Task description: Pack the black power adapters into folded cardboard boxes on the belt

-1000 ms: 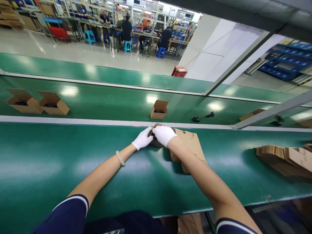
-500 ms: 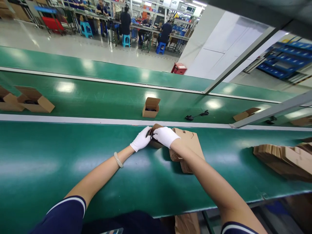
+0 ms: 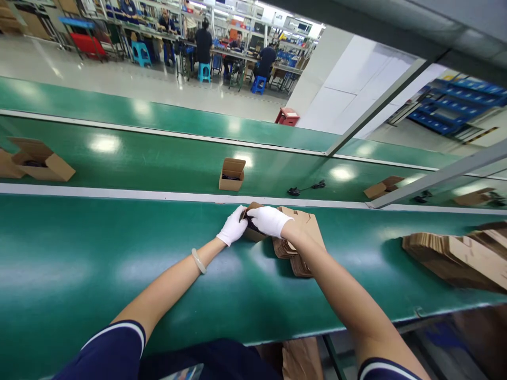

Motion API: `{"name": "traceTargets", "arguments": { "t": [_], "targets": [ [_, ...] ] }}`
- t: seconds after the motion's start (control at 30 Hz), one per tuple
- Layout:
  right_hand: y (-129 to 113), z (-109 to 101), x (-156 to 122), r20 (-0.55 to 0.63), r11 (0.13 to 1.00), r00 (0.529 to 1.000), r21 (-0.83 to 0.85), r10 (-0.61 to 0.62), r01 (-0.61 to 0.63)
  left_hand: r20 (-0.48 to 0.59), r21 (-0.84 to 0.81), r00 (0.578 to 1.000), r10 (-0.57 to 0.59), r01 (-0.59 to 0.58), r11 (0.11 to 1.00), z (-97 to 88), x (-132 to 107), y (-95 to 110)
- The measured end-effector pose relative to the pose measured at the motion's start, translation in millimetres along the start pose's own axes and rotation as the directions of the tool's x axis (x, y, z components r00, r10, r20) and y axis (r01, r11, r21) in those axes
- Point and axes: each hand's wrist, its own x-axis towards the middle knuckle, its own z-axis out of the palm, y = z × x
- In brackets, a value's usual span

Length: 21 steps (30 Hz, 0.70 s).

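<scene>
Both my hands wear white gloves and meet at a small brown cardboard box [image 3: 251, 235] on the green table [image 3: 119, 264]. My left hand [image 3: 233, 227] is closed on the box's left side. My right hand [image 3: 269, 219] covers its top, fingers curled over a dark item [image 3: 249, 218] that is mostly hidden inside the box. A stack of flat cardboard blanks [image 3: 303, 245] lies right beside the box, under my right wrist.
A green conveyor belt [image 3: 158, 169] beyond the white rail carries open boxes [image 3: 232, 174], [image 3: 39, 160], [image 3: 381, 188] and a black cable [image 3: 304, 188]. Another pile of flat cardboard [image 3: 455, 256] lies at the table's right. Seated people work at benches far behind.
The boxes and cable on the belt have drifted left. My hands have stayed on the small box, shifting only slightly.
</scene>
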Motion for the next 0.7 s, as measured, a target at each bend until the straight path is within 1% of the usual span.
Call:
{"name": "traceTargets", "arguments": {
  "t": [0.1,0.3,0.37,0.43,0.5,0.53,0.57,0.6,0.63,0.67,0.7],
  "targets": [
    [-7.4,-0.2,-4.7,-0.032,1.0,0.999,0.02,-0.012,0.012,-0.003,-0.017,1.0,0.002,-0.002,1.0,0.4,-0.7,-1.5],
    [-14.3,1.1,1.1,-0.05,0.997,0.998,0.065,-0.047,0.051,-0.01,-0.023,1.0,0.014,-0.014,1.0,-0.7,-6.8,-6.9],
    [-15.3,0.4,-2.6,-0.07,0.994,0.996,0.085,-0.055,0.061,-0.041,-0.003,0.999,0.023,-0.023,1.0,0.1,-10.3,-7.4],
    [-12.1,-1.2,-13.6,-0.103,0.992,0.993,0.103,-0.061,0.072,-0.091,0.029,0.995,0.031,-0.028,0.999,-1.2,-12.4,-7.8],
    [0.6,-2.8,-31.9,-0.146,0.99,0.987,0.118,-0.063,0.08,-0.156,0.065,0.987,0.03,-0.02,0.998,-5.7,-9.5,-8.4],
    [11.5,-3.2,-42.5,-0.181,0.99,0.983,0.131,-0.028,0.052,-0.194,0.081,0.981,0.025,-0.01,0.997,-9.1,-4.8,-8.4],
    [25.5,-3.1,-52.9,-0.216,0.989,0.976,0.147,0.04,-0.008,-0.235,0.094,0.972,0.019,0.003,0.996,-12.8,2.4,-7.9],
    [41.8,-2.4,-62.3,-0.25,0.978,0.956,0.176,0.156,-0.113,-0.275,0.105,0.961,0.014,0.016,0.994,-16.4,12.4,-6.8],
    [59.4,-1.1,-69.6,-0.26,0.942,0.914,0.208,0.311,-0.262,-0.312,0.115,0.95,0.009,0.028,0.993,-19.4,24.9,-5.0],
    [77.3,1.0,-74.5,-0.227,0.885,0.862,0.23,0.453,-0.405,-0.345,0.122,0.939,0.006,0.038,0.992,-21.7,39.6,-2.6],
    [94.1,4.1,-76.7,-0.161,0.816,0.807,0.239,0.568,-0.527,-0.373,0.128,0.928,0.003,0.048,0.991,-23.0,55.5,0.1]
  ]
}}
